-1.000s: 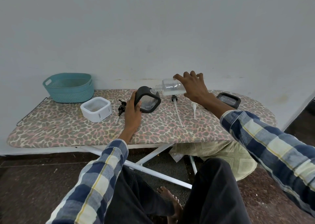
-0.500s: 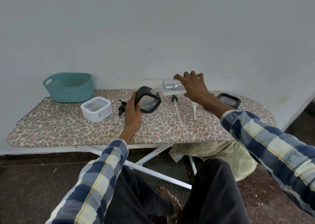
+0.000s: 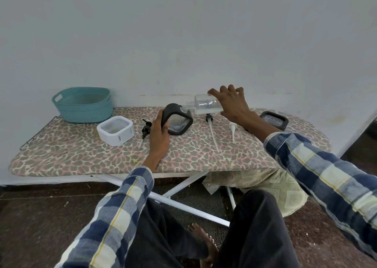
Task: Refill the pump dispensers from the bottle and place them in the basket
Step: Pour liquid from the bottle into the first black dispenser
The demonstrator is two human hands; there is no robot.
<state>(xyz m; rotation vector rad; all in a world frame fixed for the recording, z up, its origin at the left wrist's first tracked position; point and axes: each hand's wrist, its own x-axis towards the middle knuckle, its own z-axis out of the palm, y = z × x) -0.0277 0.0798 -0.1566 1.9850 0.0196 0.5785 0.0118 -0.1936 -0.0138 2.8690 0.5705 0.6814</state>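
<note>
Pouring is where you are: your left hand (image 3: 161, 133) grips the tilted black dispenser (image 3: 177, 120) on the ironing board (image 3: 81, 155), and your right hand (image 3: 232, 104) holds the clear bottle (image 3: 206, 104) on its side, neck at the dispenser's opening. Three pump heads (image 3: 210, 125) lie loose beside them. The white dispenser (image 3: 115, 130) and a second black one (image 3: 273, 119) wait uncapped; how full they are, you can't tell. Farthest back, the teal basket (image 3: 82, 104) holds none. No readable label shows anywhere.
</note>
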